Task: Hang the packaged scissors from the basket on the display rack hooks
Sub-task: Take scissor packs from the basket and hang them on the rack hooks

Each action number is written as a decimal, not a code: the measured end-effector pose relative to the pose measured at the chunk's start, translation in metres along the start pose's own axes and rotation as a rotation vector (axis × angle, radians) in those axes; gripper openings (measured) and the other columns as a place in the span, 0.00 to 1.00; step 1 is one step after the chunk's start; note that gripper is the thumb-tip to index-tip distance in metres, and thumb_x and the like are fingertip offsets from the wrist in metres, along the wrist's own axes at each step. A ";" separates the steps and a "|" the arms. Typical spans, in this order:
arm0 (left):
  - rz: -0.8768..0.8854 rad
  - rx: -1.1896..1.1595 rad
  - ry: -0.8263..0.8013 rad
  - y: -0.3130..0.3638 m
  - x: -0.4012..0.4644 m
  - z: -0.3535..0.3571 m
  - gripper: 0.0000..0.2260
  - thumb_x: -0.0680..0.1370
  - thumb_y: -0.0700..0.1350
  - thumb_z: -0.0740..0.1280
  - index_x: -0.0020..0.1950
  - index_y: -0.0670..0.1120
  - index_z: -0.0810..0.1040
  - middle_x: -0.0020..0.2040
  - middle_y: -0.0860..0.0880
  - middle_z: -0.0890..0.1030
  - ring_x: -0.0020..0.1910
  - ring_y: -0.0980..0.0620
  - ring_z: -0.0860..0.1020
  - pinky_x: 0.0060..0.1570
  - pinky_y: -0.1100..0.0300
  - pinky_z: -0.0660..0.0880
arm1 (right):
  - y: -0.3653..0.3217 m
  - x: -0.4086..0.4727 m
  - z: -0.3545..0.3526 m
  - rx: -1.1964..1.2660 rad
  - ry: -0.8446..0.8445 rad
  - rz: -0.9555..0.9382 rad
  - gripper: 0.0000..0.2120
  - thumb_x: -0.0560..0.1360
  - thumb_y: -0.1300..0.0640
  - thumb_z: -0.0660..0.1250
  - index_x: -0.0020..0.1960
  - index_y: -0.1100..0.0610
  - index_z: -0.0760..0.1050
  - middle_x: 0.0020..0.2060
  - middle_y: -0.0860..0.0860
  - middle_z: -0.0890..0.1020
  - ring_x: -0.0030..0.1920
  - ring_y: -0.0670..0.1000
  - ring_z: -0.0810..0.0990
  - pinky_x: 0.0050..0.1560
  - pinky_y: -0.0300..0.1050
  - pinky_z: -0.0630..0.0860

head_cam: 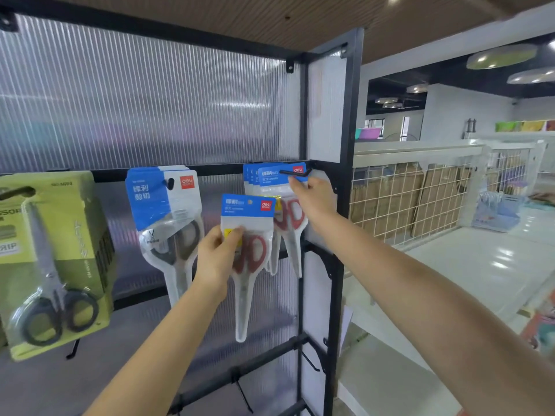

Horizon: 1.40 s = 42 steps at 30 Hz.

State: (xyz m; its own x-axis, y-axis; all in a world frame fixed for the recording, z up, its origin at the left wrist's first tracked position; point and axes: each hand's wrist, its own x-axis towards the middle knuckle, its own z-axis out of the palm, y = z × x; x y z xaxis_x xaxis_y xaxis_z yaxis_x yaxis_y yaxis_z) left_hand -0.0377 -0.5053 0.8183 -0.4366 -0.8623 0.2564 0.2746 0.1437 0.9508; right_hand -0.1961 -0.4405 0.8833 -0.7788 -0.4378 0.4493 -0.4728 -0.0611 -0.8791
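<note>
Two packs in hand, one at the hook, one waiting.

Right fingers (297, 186) pinch the top edge of the front pack (282, 175) at centre frame, right at the hook (295, 173) tip; its hole looks threaded but I cannot tell how far. Left fingers (232, 234) pinch the spare pack (247, 235) by its left side, just below and left of the hung stack. Basket not in view. Risk: released early, the front pack could slide off the hook end; the spare, held at one edge only, could twist and knock the neighbouring blue packs (163, 205), centre left.
</note>
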 end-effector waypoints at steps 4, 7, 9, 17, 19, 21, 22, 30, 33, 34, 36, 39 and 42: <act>0.006 0.017 -0.018 -0.003 0.000 0.001 0.09 0.78 0.44 0.66 0.38 0.47 0.73 0.41 0.50 0.80 0.46 0.48 0.78 0.54 0.46 0.75 | 0.004 0.012 0.008 -0.063 -0.020 -0.017 0.16 0.78 0.50 0.63 0.52 0.62 0.79 0.48 0.55 0.82 0.49 0.51 0.80 0.50 0.45 0.75; 0.014 0.016 -0.031 -0.004 0.001 0.004 0.10 0.78 0.43 0.65 0.37 0.45 0.71 0.39 0.49 0.79 0.44 0.48 0.77 0.52 0.47 0.76 | 0.007 0.019 0.010 -0.073 -0.019 -0.004 0.17 0.77 0.49 0.65 0.53 0.63 0.79 0.49 0.55 0.82 0.50 0.52 0.80 0.49 0.44 0.76; 0.019 0.007 -0.041 -0.004 0.000 0.007 0.12 0.78 0.42 0.65 0.35 0.45 0.69 0.38 0.48 0.78 0.42 0.48 0.76 0.48 0.49 0.75 | 0.007 0.020 0.007 -0.100 -0.009 -0.014 0.16 0.76 0.49 0.65 0.55 0.62 0.78 0.49 0.53 0.82 0.50 0.50 0.80 0.44 0.39 0.71; 0.054 -0.018 -0.160 -0.004 -0.005 0.029 0.12 0.78 0.40 0.64 0.35 0.45 0.70 0.35 0.49 0.76 0.35 0.53 0.75 0.36 0.61 0.73 | -0.002 -0.015 -0.039 -0.190 -0.285 -0.102 0.13 0.76 0.51 0.66 0.56 0.58 0.77 0.48 0.49 0.81 0.46 0.43 0.78 0.50 0.38 0.74; 0.075 -0.017 -0.186 -0.004 -0.009 0.037 0.11 0.78 0.40 0.64 0.36 0.46 0.71 0.35 0.50 0.76 0.35 0.55 0.75 0.35 0.64 0.73 | -0.001 -0.024 -0.047 -0.294 -0.325 -0.166 0.10 0.76 0.54 0.67 0.53 0.58 0.78 0.44 0.49 0.82 0.41 0.39 0.77 0.45 0.31 0.73; 0.090 -0.024 -0.220 -0.004 -0.012 0.045 0.10 0.78 0.40 0.64 0.37 0.46 0.73 0.35 0.52 0.77 0.35 0.57 0.75 0.35 0.67 0.73 | 0.000 -0.030 -0.055 -0.323 -0.316 -0.206 0.04 0.76 0.57 0.66 0.47 0.57 0.78 0.39 0.48 0.82 0.38 0.41 0.78 0.46 0.38 0.76; 0.091 -0.030 -0.236 -0.005 -0.014 0.048 0.09 0.78 0.40 0.64 0.38 0.47 0.73 0.35 0.53 0.77 0.35 0.58 0.75 0.35 0.68 0.73 | -0.001 -0.033 -0.059 -0.328 -0.302 -0.216 0.04 0.76 0.59 0.66 0.43 0.55 0.77 0.37 0.46 0.81 0.38 0.43 0.78 0.48 0.44 0.77; 0.038 -0.098 -0.408 -0.008 -0.027 0.055 0.02 0.75 0.37 0.68 0.46 0.42 0.77 0.37 0.49 0.82 0.34 0.56 0.81 0.34 0.63 0.78 | -0.024 -0.044 -0.088 -0.359 -0.212 -0.320 0.04 0.77 0.60 0.65 0.45 0.57 0.77 0.38 0.49 0.81 0.43 0.52 0.79 0.49 0.43 0.74; 0.015 -0.116 -0.419 -0.006 -0.028 0.057 0.02 0.75 0.36 0.68 0.44 0.41 0.77 0.33 0.51 0.83 0.34 0.56 0.82 0.39 0.63 0.80 | -0.035 -0.039 -0.092 -0.331 -0.185 -0.363 0.03 0.77 0.62 0.65 0.48 0.60 0.78 0.38 0.49 0.80 0.45 0.53 0.80 0.51 0.45 0.74; 0.019 -0.123 -0.416 -0.004 -0.027 0.057 0.02 0.75 0.36 0.68 0.43 0.41 0.77 0.33 0.51 0.83 0.34 0.57 0.82 0.39 0.64 0.80 | -0.038 -0.038 -0.093 -0.333 -0.182 -0.377 0.04 0.77 0.62 0.65 0.48 0.60 0.78 0.37 0.49 0.79 0.45 0.52 0.79 0.51 0.46 0.74; 0.038 -0.144 -0.401 0.001 -0.026 0.059 0.03 0.75 0.36 0.68 0.43 0.41 0.76 0.32 0.52 0.82 0.33 0.57 0.82 0.40 0.65 0.80 | -0.043 -0.034 -0.093 -0.351 -0.173 -0.399 0.04 0.77 0.61 0.65 0.48 0.60 0.78 0.38 0.49 0.80 0.45 0.50 0.79 0.49 0.43 0.74; 0.068 -0.197 -0.383 0.009 -0.025 0.061 0.05 0.75 0.34 0.67 0.42 0.42 0.74 0.32 0.51 0.82 0.33 0.57 0.82 0.38 0.66 0.79 | -0.049 -0.030 -0.090 -0.332 -0.147 -0.418 0.04 0.77 0.61 0.65 0.47 0.59 0.78 0.38 0.49 0.79 0.44 0.48 0.78 0.45 0.40 0.73; 0.080 -0.194 -0.354 0.015 -0.022 0.062 0.07 0.75 0.35 0.67 0.41 0.43 0.72 0.31 0.52 0.81 0.32 0.57 0.82 0.35 0.66 0.78 | -0.051 -0.023 -0.086 -0.324 -0.121 -0.380 0.05 0.77 0.60 0.65 0.49 0.60 0.78 0.38 0.48 0.79 0.44 0.46 0.78 0.45 0.38 0.73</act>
State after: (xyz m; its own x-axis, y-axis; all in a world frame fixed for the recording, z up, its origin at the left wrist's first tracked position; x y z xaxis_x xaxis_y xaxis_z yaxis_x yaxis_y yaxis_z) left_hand -0.0768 -0.4538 0.8377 -0.6656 -0.6270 0.4048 0.4615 0.0806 0.8835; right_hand -0.1895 -0.3503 0.9318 -0.4823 -0.5408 0.6891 -0.8318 0.0360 -0.5539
